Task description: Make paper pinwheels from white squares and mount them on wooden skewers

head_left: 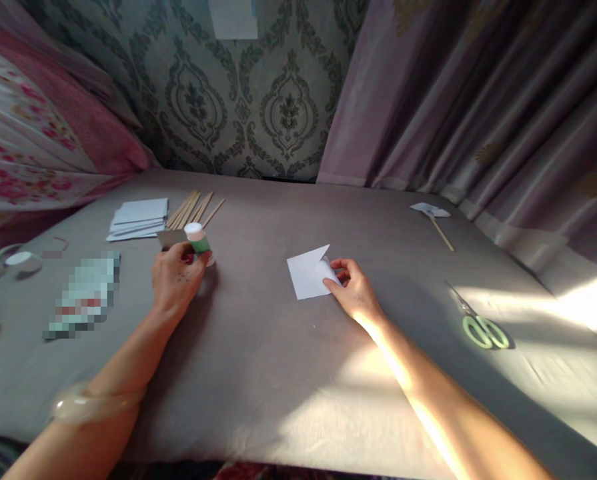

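Left hand [178, 279] clamped on small white-capped, green-labelled bottle [199, 243], left of centre | likely light, smooth, stiff; grasp mid-body | right hand [354, 291] pinched on curled right corner of slit white paper square [307, 272], over grey cloth [258, 373] | probably thin, easily creased; hold edges

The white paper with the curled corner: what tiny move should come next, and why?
I'd probably bring the white-and-green tube over to the white paper. The right hand holds the paper's curled corner, which might spring back if let go, and the left hand is at the tube. It could be glue, but I can't be sure.
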Action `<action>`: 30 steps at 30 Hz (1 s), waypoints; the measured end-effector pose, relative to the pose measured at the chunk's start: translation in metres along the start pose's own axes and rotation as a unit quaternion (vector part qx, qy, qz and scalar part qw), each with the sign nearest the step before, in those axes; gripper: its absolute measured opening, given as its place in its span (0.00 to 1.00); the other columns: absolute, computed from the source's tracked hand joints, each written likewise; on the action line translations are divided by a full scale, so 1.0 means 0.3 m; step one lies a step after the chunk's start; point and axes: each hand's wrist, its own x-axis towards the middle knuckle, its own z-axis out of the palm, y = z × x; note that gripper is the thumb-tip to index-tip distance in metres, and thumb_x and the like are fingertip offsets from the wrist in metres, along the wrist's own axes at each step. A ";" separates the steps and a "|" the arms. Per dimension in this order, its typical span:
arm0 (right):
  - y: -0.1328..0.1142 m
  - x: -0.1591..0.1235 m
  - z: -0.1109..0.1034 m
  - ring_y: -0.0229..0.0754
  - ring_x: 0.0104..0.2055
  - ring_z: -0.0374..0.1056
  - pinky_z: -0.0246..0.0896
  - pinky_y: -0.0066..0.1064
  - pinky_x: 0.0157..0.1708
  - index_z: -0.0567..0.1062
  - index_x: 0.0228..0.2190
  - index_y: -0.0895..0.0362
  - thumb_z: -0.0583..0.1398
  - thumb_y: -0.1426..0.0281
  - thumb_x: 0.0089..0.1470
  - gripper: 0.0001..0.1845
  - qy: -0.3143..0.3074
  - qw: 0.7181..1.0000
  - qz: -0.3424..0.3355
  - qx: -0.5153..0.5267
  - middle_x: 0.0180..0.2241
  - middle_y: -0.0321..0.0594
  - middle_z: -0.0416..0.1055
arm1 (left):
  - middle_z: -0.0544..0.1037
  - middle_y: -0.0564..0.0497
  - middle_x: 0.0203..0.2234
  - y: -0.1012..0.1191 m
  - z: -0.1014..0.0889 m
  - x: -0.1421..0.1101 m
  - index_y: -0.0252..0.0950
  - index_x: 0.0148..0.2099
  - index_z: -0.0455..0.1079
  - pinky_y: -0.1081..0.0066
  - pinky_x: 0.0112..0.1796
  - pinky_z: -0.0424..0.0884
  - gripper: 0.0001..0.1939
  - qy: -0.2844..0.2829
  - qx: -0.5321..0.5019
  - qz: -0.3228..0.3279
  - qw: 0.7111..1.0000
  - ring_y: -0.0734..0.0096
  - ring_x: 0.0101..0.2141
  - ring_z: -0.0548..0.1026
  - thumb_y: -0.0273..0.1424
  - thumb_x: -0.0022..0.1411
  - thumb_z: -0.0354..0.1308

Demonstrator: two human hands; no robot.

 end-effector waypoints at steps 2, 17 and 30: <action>-0.004 -0.002 0.001 0.39 0.28 0.63 0.61 0.33 0.31 0.70 0.38 0.56 0.62 0.64 0.41 0.19 -0.001 1.000 0.004 0.010 0.31 0.37 0.68 | 0.80 0.45 0.36 0.002 -0.003 -0.002 0.31 0.45 0.75 0.71 0.38 0.65 0.19 -0.005 -0.001 -0.002 1.000 0.64 0.36 0.74 0.38 0.54 0.57; -0.045 -0.023 0.002 0.40 0.35 0.65 0.63 0.32 0.34 0.70 0.37 0.56 0.64 0.60 0.41 0.21 -0.032 0.991 0.013 0.132 0.37 0.40 0.71 | 0.80 0.43 0.37 0.006 -0.018 -0.011 0.31 0.46 0.74 0.68 0.41 0.67 0.21 -0.024 -0.017 -0.020 0.999 0.60 0.39 0.76 0.37 0.54 0.57; -0.123 -0.076 -0.031 0.38 0.30 0.65 0.63 0.32 0.31 0.69 0.40 0.56 0.63 0.62 0.46 0.19 0.023 0.996 -0.054 0.073 0.32 0.38 0.69 | 0.77 0.48 0.30 0.003 -0.059 -0.037 0.35 0.36 0.71 0.65 0.38 0.67 0.16 0.039 -0.009 -0.024 0.999 0.62 0.34 0.74 0.43 0.53 0.58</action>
